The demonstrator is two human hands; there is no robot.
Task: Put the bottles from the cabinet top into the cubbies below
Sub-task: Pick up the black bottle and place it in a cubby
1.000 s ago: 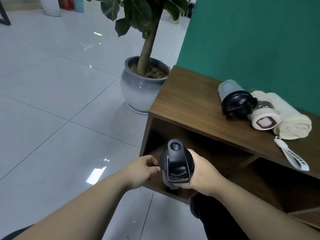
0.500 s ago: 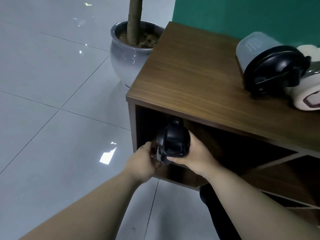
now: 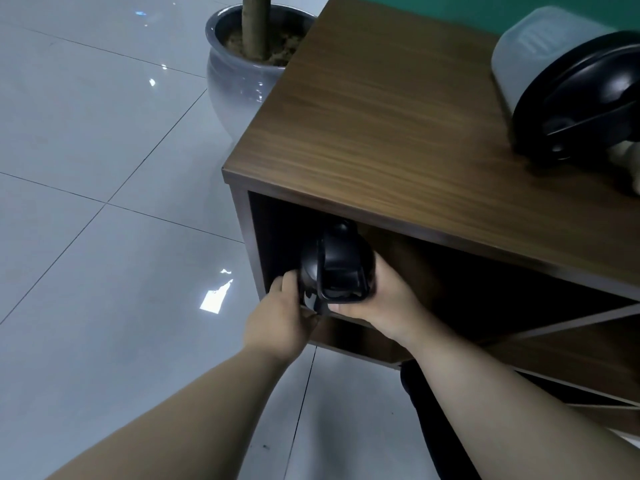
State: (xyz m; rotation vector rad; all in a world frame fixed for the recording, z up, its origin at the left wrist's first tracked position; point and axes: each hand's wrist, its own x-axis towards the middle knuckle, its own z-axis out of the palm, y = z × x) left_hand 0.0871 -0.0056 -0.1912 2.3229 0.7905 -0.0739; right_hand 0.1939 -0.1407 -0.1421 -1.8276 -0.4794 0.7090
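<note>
A black-lidded bottle point(image 3: 337, 266) sits at the mouth of the leftmost cubby point(image 3: 277, 237) of the wooden cabinet point(image 3: 381, 133); only its dark lid and carry loop show. My right hand point(image 3: 384, 296) wraps it from the right and below. My left hand point(image 3: 282, 318) holds its left lower edge with the fingertips. A second bottle point(image 3: 561, 84), frosted with a black lid, lies on its side on the cabinet top at the right.
A grey ceramic pot point(image 3: 239, 77) with a plant trunk stands on the tiled floor by the cabinet's left end. A diagonal divider point(image 3: 571, 323) splits the cubby to the right. A cream object's edge point(image 3: 623, 157) shows behind the frosted bottle.
Both hands have carried the black-lidded bottle from in front of the cabinet into the mouth of the left cubby. My view has dropped lower and closer to the cabinet.
</note>
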